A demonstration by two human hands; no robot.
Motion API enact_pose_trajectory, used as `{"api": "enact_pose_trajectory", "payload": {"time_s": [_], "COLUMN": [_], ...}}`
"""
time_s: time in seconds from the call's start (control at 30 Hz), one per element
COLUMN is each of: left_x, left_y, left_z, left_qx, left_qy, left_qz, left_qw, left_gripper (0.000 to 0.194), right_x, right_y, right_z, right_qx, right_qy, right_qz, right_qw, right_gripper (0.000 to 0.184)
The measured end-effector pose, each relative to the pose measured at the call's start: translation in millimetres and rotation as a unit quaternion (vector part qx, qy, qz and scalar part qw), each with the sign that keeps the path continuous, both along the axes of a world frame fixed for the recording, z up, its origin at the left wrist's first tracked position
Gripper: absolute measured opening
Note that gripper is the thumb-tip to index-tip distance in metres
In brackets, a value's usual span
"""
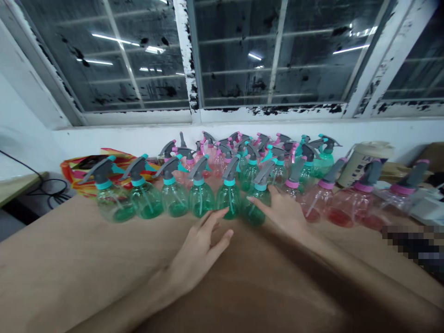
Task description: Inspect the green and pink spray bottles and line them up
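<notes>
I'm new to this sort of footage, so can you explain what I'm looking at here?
It's one view from a camera on a person's head, looking forward and down. There's no machine: those are the wearer's bare hands. On the brown table stand spray bottles: in the front row, six hold green liquid, with pink-collared ones to their right; more stand behind. The left hand is open near the green ones, holding nothing. The right hand is at the rightmost green bottle in front; whether it grips, I can't tell.
</notes>
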State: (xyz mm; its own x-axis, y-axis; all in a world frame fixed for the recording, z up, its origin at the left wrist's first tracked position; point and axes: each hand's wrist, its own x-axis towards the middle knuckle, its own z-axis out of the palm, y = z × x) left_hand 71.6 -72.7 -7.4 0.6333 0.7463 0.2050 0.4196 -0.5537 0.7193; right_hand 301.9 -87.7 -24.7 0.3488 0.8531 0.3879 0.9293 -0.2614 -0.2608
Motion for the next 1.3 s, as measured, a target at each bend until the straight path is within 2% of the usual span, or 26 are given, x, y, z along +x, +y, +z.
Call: {"api": "enact_pose_trajectory", "payload": {"time_s": [0.13,0.3,0.47,0.53,0.63,0.7,0.8,0.93,1.03,1.13,1.3], "left_x": [6,24,35,38,40,41,42,49,55,61,66], "left_y": [-5,-3,-19,-28,-39,-44,-44,-33,-21,-13,-8], "left_z": [-2.1,-6.2,5.0,10.0,12.2,10.7,7.8,6.1,5.8,5.9,6.0], "left_qx": [-0.014,-0.019,-0.008,-0.006,0.009,0.02,0.024,0.035,0.015,0.007,-0.017], "left_qy": [-0.021,-0.079,-0.091,-0.094,-0.099,-0.114,-0.121,-0.125,-0.143,-0.143,-0.166], "left_qz": [-0.004,-0.024,-0.075,-0.097,-0.121,-0.119,-0.087,-0.052,-0.07,-0.08,-0.14], "left_qw": [1.0,0.996,0.993,0.991,0.988,0.986,0.988,0.99,0.987,0.986,0.976], "left_gripper": [0.041,0.061,0.076,0.073,0.052,0.043,0.047,0.051,0.047,0.039,0.027], "right_x": [-14,-35,-56,-62,-64,-58,-36,11,43,61,63], "right_y": [-25,-61,-95,-105,-113,-115,-114,-108,-103,-100,-97], "right_z": [1.0,-0.7,-7.3,-10.3,-12.4,-12.2,-14.6,-33.1,-54.5,-71.1,-76.7], "right_qx": [-0.007,0.018,0.056,0.086,0.113,0.102,0.058,0.002,-0.032,-0.037,-0.036], "right_qy": [-0.015,-0.054,-0.056,-0.054,-0.032,-0.007,0.021,0.058,0.086,0.068,0.04], "right_qz": [0.023,0.101,0.171,0.195,0.231,0.269,0.309,0.265,0.248,0.255,0.252], "right_qw": [1.0,0.993,0.982,0.976,0.966,0.958,0.949,0.962,0.964,0.964,0.966], "right_gripper": [0.066,0.061,0.061,0.066,0.07,0.071,0.068,0.054,0.048,0.052,0.054]}}
